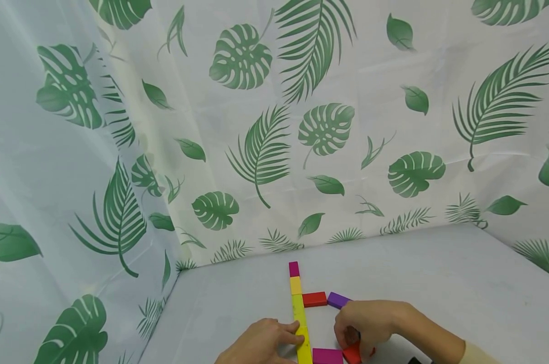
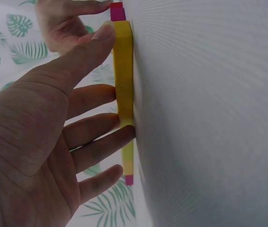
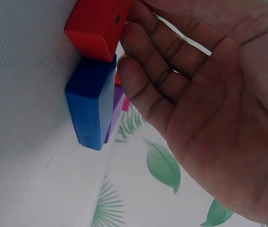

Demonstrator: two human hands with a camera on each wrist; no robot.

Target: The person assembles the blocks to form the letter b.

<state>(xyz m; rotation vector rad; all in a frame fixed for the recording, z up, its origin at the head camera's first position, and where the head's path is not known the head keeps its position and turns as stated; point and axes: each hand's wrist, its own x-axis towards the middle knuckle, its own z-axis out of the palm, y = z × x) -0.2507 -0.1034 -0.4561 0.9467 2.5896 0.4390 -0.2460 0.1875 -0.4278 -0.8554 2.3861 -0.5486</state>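
A straight row of blocks runs away from me, with a yellow block (image 1: 305, 352) at the near part, a yellow-green one (image 1: 298, 308) beyond it, then a light orange one (image 1: 295, 285) and a magenta one (image 1: 294, 269) at the far end. My left hand (image 1: 261, 341) touches the yellow part with its fingers spread along the side and top. To the right, my right hand (image 1: 370, 318) holds a red block (image 1: 351, 353) by its fingertips, beside a magenta block (image 1: 327, 356). A blue block (image 3: 90, 104) stands against that red one in the right wrist view, mostly hidden from the head view.
Another red block (image 1: 314, 299) juts right from the row, with a purple block (image 1: 338, 300) angled at its end. The blocks form a rounded loop beside the row. Behind the pale table surface (image 1: 438, 283) hangs a leaf-patterned curtain (image 1: 370, 101).
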